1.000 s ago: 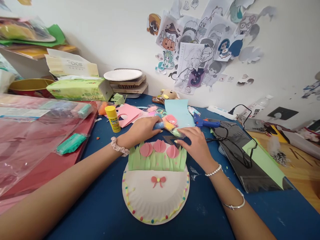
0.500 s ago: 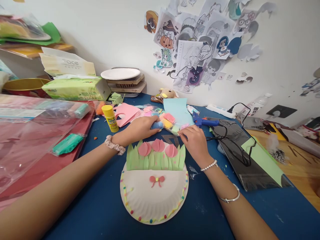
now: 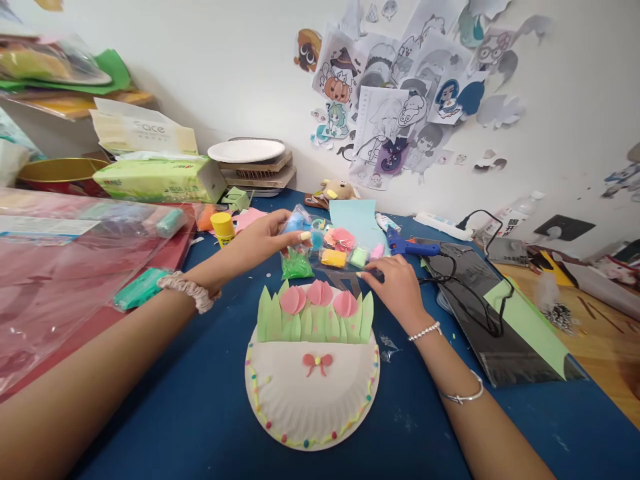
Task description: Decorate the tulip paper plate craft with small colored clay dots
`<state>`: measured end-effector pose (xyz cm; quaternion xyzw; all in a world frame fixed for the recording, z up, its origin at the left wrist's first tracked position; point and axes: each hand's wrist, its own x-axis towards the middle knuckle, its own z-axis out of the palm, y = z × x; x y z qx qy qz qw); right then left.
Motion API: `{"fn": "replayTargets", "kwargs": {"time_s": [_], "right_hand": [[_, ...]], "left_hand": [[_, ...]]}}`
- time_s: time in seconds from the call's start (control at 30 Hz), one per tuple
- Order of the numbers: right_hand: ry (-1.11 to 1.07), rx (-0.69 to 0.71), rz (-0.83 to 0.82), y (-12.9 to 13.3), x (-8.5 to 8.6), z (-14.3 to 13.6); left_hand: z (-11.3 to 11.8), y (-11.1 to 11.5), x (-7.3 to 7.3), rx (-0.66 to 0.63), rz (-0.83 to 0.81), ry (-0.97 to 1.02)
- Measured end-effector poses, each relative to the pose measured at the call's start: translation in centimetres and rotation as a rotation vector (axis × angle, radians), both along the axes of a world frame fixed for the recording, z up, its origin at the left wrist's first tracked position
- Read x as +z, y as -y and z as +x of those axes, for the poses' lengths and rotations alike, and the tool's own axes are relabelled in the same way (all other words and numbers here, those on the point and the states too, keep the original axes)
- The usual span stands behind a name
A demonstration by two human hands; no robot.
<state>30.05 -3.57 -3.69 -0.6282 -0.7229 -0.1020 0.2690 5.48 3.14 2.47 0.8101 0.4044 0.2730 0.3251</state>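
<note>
My left hand (image 3: 267, 243) grips a clear bag of clay packets (image 3: 299, 220) behind the plate, its thumb across the plastic. Green packet (image 3: 297, 265) hangs at the bag's lower edge. My right hand (image 3: 395, 283) has thumb and fingers pinched together by the near right edge of the packets; what is between them, if anything, is too small to tell. Between my forearms lies a paper plate basket (image 3: 310, 393) with a red bow, a beaded yellow rim, green paper grass (image 3: 313, 323) and pink paper tulips (image 3: 320, 293).
A yellow glue stick (image 3: 223, 228) stands beyond my left forearm. Blue glue gun (image 3: 413, 248) and its black cable lie behind my right hand, beside a dark plastic sheet pack (image 3: 480, 300). A tissue pack (image 3: 165, 179) and paper plates (image 3: 247, 151) are at the back left.
My left hand has lifted and spread the bag of clay packets, bringing the green packet into view. My right hand has shifted slightly.
</note>
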Motion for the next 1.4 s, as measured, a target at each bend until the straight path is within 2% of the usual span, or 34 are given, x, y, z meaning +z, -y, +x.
{"fn": "replayTargets", "kwargs": {"time_s": [0.03,0.13,0.2,0.33,0.5,0.8,1.1,1.27,1.4], "right_hand": [[-0.019,0.002,0.01,0.1,0.2,-0.1],[-0.073,0.013,0.057,0.9,1.1,-0.8],[-0.127,0.062,0.089,1.7,2.1,-1.8],[-0.444,0.37,0.124,4.0,3.7,-4.3],[-0.434,0.541,0.131,5.2,4.1,-6.0],[-0.208,0.453,0.269,5.4,3.7,-6.1],[-0.562,0.425,-0.025,5.8,3.7,-6.7],[-0.606,0.463,-0.092,5.7,3.7,-6.7],[-0.584,0.482,-0.105,5.7,3.7,-6.9]], "left_hand": [[0.1,0.8,0.1,-0.032,-0.05,0.039],[-0.1,3.3,-0.1,-0.135,-0.352,0.27],[-0.4,4.5,-0.6,-0.184,-0.443,0.329],[-0.8,5.3,-1.5,-0.177,-0.574,0.393],[-0.5,5.4,-2.1,-0.235,-0.707,0.451],[-0.3,5.9,-2.3,-0.225,-0.741,0.44],[0.2,6.2,-2.1,-0.186,-0.728,0.534],[0.4,6.5,-1.9,-0.151,-0.708,0.531],[0.3,6.5,-2.0,-0.175,-0.679,0.537]]}}
